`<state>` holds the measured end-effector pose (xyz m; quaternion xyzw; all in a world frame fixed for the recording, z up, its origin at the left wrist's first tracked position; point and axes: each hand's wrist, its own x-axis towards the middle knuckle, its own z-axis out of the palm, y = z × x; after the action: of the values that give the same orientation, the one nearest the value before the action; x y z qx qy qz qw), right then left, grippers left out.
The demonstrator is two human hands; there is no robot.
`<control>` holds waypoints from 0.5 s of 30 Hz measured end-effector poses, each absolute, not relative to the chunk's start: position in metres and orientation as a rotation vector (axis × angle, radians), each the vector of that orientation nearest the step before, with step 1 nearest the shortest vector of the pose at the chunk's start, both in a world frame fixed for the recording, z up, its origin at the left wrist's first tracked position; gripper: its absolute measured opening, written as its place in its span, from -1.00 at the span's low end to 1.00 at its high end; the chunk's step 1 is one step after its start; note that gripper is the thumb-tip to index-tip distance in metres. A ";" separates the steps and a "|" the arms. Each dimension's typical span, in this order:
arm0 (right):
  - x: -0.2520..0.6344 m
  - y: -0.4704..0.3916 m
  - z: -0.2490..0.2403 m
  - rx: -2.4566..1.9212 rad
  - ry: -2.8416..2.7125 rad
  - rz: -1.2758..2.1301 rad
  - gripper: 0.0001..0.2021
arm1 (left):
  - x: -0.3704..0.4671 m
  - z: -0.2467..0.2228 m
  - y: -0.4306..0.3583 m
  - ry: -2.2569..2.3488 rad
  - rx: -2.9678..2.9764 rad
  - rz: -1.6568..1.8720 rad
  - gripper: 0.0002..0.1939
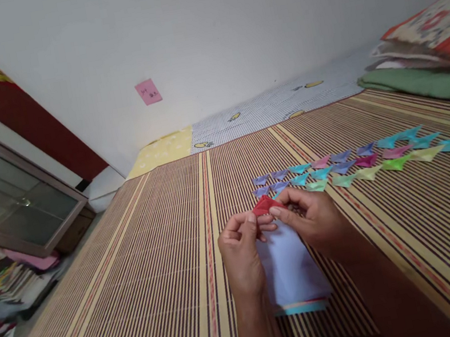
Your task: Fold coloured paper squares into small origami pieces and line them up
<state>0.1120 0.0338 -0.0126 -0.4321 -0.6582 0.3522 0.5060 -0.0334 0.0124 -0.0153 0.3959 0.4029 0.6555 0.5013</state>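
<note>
Between my two hands is a small piece of folded red paper (265,204), raised above the mat. My left hand (243,246) pinches its left corner between thumb and fingers. On the other side my right hand (310,217) grips the right part, its thumb on the paper's face. Below the hands lies a stack of paper sheets (292,267), pale lavender on top, with blue and red edges showing at the near end. Just beyond are rows of small folded paper shapes (366,161) in purple, blue, pink, green and yellow; my right hand hides some.
A striped bamboo mat (160,273) covers the bed. Folded bedding and a pillow (439,49) are piled at the far right. A pink note (148,92) hangs on the white wall. At left stand a glass-doored cabinet (15,188) and stacked books (14,281).
</note>
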 end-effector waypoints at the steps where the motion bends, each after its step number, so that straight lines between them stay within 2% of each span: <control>1: 0.112 0.034 -0.013 -1.040 -1.577 0.861 -0.81 | -0.033 -0.016 0.012 0.984 0.988 1.592 -0.82; 15: 0.109 0.032 -0.012 -0.936 -1.596 0.927 -0.84 | -0.028 -0.014 0.010 1.049 1.132 1.600 -0.87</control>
<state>0.1092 0.0317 -0.0117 -0.3889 -0.6632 0.3850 0.5107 -0.0284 0.0099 -0.0135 0.4563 0.4230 0.6453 0.4432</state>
